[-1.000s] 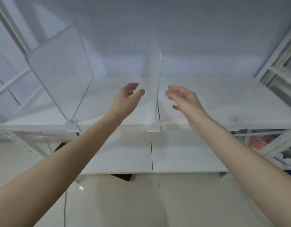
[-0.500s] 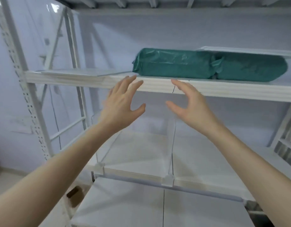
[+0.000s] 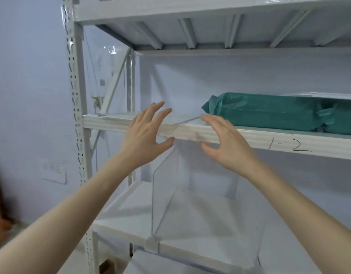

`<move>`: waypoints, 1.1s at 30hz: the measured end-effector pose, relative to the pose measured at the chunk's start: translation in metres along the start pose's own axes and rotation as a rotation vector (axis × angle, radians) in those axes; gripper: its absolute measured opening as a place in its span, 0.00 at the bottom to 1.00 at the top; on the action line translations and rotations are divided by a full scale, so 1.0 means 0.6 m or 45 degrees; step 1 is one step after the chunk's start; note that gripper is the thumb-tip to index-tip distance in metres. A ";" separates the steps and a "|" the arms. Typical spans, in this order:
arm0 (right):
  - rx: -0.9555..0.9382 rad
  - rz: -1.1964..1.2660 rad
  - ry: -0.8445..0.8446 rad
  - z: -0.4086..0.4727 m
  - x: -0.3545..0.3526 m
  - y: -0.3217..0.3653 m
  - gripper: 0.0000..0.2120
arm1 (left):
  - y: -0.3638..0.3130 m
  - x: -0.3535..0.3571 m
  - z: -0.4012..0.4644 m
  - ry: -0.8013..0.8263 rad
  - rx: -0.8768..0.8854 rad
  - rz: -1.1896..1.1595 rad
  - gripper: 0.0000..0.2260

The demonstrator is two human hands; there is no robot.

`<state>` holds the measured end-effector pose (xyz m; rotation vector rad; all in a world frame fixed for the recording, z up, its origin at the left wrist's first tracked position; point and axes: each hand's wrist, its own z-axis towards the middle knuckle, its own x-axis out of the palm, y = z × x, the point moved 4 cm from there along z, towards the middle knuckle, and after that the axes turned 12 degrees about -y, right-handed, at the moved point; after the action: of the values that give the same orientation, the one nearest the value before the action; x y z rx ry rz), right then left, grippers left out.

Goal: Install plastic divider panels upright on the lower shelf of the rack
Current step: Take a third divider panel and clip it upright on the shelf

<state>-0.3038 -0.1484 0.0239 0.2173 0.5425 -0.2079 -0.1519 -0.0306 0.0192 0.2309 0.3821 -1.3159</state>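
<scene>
My left hand [image 3: 146,135] and my right hand [image 3: 224,142] are raised in front of the middle shelf's front beam [image 3: 190,132], fingers spread, holding nothing. A flat clear panel [image 3: 188,120] lies on that middle shelf between the hands, its corner showing. Below, on the lower shelf [image 3: 119,227], a clear divider panel [image 3: 164,194] stands upright in a white clip [image 3: 153,243] at the front edge. A second upright clear panel [image 3: 249,224] stands to its right, partly behind my right forearm.
A long green wrapped bundle [image 3: 269,111] lies on the middle shelf to the right. The beam bears handwritten "1-2" [image 3: 289,146]. A perforated white rack post [image 3: 76,115] rises at the left. The upper shelf's ribbed underside [image 3: 210,32] is overhead.
The view has tilted up from the lower shelf to the middle shelf. Both hands rose from beside the standing divider to the middle shelf's front beam, staying empty.
</scene>
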 end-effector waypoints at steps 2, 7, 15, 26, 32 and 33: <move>0.018 0.010 0.011 0.030 0.051 0.021 0.30 | 0.061 0.009 0.011 0.026 0.020 0.022 0.29; 0.014 -0.075 0.054 0.110 0.169 0.074 0.30 | 0.203 0.038 0.037 0.075 0.105 0.056 0.30; 0.018 -0.435 0.167 0.188 0.277 0.109 0.28 | 0.327 0.097 0.069 0.149 0.176 -0.002 0.29; 0.159 -0.760 0.259 0.202 0.296 0.097 0.22 | 0.321 0.132 0.088 0.070 0.261 -0.089 0.18; 0.012 -0.888 0.077 0.187 0.239 0.117 0.13 | 0.280 0.085 0.082 -0.230 0.358 -0.111 0.17; -0.005 -0.901 0.050 0.183 0.227 0.122 0.11 | 0.270 0.076 0.084 -0.296 0.353 -0.135 0.16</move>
<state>-0.1177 -0.1258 0.0543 0.0171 0.6434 -0.8907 0.0215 -0.0509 0.0389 0.2887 0.0132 -1.4822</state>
